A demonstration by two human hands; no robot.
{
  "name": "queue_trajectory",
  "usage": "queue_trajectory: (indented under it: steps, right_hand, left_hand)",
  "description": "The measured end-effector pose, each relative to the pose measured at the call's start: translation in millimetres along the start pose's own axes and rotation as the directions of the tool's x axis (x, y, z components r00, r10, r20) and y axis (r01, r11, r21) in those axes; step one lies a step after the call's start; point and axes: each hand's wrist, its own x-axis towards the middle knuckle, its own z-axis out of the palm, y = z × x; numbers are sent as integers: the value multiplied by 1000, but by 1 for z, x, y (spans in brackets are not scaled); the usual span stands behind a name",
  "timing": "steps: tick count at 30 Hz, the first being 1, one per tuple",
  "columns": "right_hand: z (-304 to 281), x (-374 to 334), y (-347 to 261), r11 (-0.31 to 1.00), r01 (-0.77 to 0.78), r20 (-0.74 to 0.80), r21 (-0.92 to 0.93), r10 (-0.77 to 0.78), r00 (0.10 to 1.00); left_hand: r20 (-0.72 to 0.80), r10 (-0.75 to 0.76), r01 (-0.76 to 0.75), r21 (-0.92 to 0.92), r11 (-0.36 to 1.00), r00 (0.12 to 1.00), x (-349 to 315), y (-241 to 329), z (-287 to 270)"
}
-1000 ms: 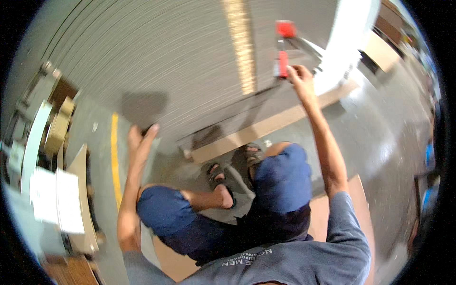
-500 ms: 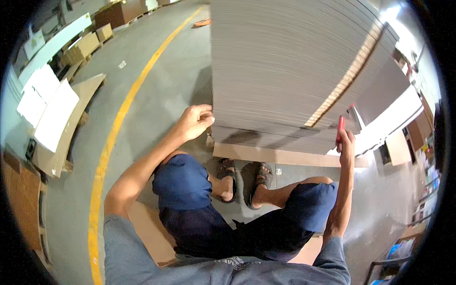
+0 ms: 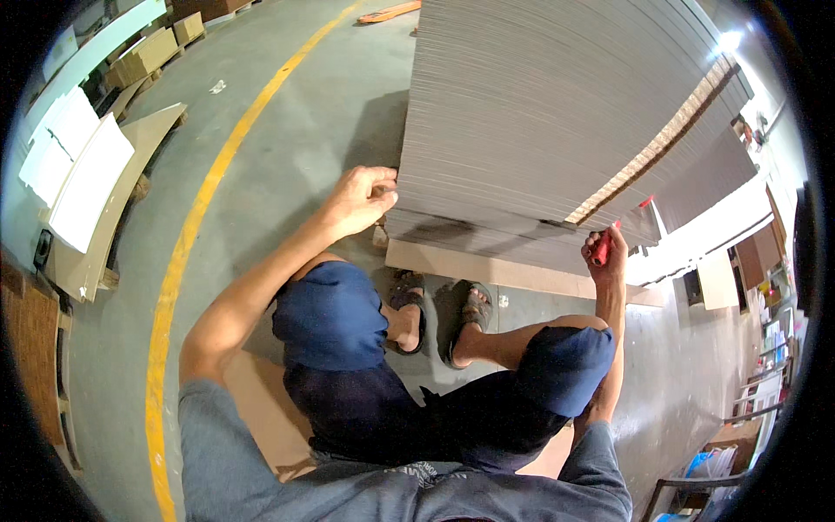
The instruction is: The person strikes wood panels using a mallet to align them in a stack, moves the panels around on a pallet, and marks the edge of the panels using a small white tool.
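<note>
A tall stack of grey board sheets (image 3: 522,130) rises in front of my knees, its layered edges facing me. At its left edge is my left hand (image 3: 361,200), fingers bent together with the tips against the corner; whatever they pinch is hidden. My right hand (image 3: 606,252) is wrapped round a red-handled tool (image 3: 602,249) close to the stack's lower right part. The tool's kind is not plain. Just above that hand ends a pale, rough strip (image 3: 652,152), slanting up to the right across the layers.
Beneath the stack lies a tan board (image 3: 487,268), near my sandals (image 3: 470,317). A yellow floor line (image 3: 209,196) curves along the left. Beyond it are white sheets (image 3: 91,183) on a pallet and cartons (image 3: 143,56). Shelving (image 3: 752,400) stands at the far right.
My right hand has moved left, closer to the stack, and the red-handled tool has tilted. My left hand stays by the left edge. The whole view has shifted slightly.
</note>
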Motion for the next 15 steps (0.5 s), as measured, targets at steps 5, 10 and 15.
queue_trajectory:
  steps: [5,10,15]
  right_hand:
    - [-53,31,19,991,-45,214,127,17,977]
    - [-25,-53,63,897,307,-93,-319,-352,931]
    - [-42,-127,87,766,384,-114,-516,-505,855]
  left_hand:
    - [78,-30,31,-11,999,996,13,-23,8]
    - [55,-122,128,-117,985,991,-1,-3,6]
    - [67,-190,195,-87,977,980,11,3,21]
